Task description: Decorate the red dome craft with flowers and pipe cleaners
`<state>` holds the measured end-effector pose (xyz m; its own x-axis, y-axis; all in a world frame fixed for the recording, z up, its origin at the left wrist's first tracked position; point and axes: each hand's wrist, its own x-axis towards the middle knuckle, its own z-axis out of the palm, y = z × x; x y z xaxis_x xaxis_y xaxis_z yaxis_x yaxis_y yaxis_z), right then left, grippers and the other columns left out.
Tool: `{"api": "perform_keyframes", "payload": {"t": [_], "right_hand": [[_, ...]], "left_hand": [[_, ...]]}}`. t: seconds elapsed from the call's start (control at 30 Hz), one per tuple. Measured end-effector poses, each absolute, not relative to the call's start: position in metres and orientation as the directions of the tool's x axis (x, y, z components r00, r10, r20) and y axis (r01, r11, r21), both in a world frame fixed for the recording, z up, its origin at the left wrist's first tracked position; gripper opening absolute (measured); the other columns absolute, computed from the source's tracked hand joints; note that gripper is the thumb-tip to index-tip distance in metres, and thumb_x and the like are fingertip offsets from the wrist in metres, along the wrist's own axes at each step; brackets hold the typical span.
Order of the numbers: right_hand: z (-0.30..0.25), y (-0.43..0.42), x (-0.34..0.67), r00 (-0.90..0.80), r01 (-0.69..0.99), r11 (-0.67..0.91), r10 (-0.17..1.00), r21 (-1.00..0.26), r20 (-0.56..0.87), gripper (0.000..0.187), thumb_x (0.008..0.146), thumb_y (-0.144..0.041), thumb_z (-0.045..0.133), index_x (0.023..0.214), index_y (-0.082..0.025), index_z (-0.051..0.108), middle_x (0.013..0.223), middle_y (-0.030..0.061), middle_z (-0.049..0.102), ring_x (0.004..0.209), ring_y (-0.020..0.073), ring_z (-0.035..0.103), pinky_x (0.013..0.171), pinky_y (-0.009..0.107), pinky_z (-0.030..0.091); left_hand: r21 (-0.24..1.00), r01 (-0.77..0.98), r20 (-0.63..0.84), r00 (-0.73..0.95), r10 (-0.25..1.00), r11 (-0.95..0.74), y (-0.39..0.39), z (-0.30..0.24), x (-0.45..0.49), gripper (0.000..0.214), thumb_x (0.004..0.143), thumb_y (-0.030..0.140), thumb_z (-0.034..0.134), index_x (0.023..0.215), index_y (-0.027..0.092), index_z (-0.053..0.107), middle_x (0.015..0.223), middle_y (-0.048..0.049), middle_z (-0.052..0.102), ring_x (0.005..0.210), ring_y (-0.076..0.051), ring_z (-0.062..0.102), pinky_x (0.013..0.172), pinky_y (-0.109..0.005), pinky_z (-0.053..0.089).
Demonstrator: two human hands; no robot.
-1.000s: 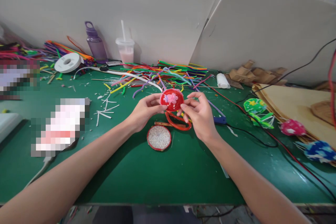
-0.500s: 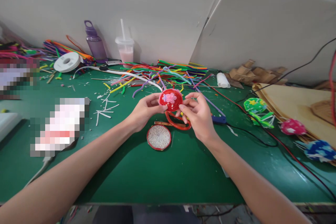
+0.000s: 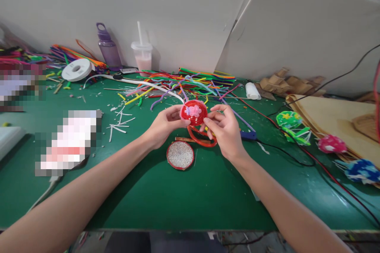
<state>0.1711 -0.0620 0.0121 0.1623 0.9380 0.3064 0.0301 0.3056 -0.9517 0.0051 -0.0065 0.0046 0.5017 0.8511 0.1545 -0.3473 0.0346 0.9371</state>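
Note:
A round red fuzzy pipe-cleaner piece (image 3: 199,118) is raised above the table, with pink and lilac flowers and a few small white beads on its face. My left hand (image 3: 164,125) pinches its left edge between thumb and fingers. At its right edge, my right hand (image 3: 224,130) grips with thumb and index finger while the other fingers curl loosely. Below lies a round, red-rimmed dish of white beads (image 3: 180,155). Behind my right hand, partly hidden, are a red ring-shaped thing (image 3: 197,137) and a blue tool (image 3: 248,135) on a black cord.
Loose coloured pipe cleaners (image 3: 166,83) lie along the wall. A purple bottle (image 3: 109,51), a lidded cup with a straw (image 3: 142,57) and a white spool (image 3: 76,70) stand behind. Left is a blurred phone-like object (image 3: 69,140); right, fuzzy crafts (image 3: 331,143) and cables.

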Motion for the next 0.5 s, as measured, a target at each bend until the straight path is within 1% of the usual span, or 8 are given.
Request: {"api": "perform_keyframes", "payload": {"t": [0.17, 0.4, 0.5], "right_hand": [[0.0125, -0.0636, 0.1706, 0.151, 0.047, 0.315, 0.936, -0.948, 0.319, 0.025, 0.078, -0.021, 0.061, 0.092, -0.025, 0.041, 0.072, -0.0048, 0.054, 0.055, 0.0104, 0.060, 0.036, 0.019, 0.036], [0.0104, -0.0640, 0.1706, 0.136, 0.054, 0.331, 0.932, -0.942, 0.335, 0.023, 0.079, -0.020, 0.060, 0.092, -0.025, 0.042, 0.072, -0.0046, 0.053, 0.055, 0.0101, 0.059, 0.036, 0.019, 0.036], [0.0103, -0.0633, 0.1709, 0.143, 0.054, 0.319, 0.935, -0.946, 0.324, 0.024, 0.079, -0.021, 0.061, 0.092, -0.025, 0.042, 0.073, -0.0045, 0.053, 0.055, 0.0103, 0.060, 0.035, 0.019, 0.036]], "left_hand": [[0.941, -0.336, 0.150, 0.496, 0.855, 0.030, -0.0062, 0.0036, 0.0049, 0.034, 0.066, 0.017, 0.075, 0.098, 0.016, 0.066, 0.092, -0.0046, 0.069, 0.081, -0.014, 0.060, 0.071, -0.025, 0.046], [0.942, -0.336, 0.172, 0.496, 0.851, 0.006, -0.0039, 0.0024, 0.0046, 0.035, 0.066, 0.016, 0.075, 0.100, 0.016, 0.066, 0.093, -0.0052, 0.068, 0.080, -0.014, 0.060, 0.067, -0.024, 0.045], [0.941, -0.337, 0.167, 0.494, 0.853, 0.011, -0.0048, 0.0029, 0.0045, 0.035, 0.065, 0.017, 0.076, 0.099, 0.016, 0.066, 0.092, -0.0048, 0.069, 0.080, -0.014, 0.060, 0.068, -0.024, 0.046]]}}
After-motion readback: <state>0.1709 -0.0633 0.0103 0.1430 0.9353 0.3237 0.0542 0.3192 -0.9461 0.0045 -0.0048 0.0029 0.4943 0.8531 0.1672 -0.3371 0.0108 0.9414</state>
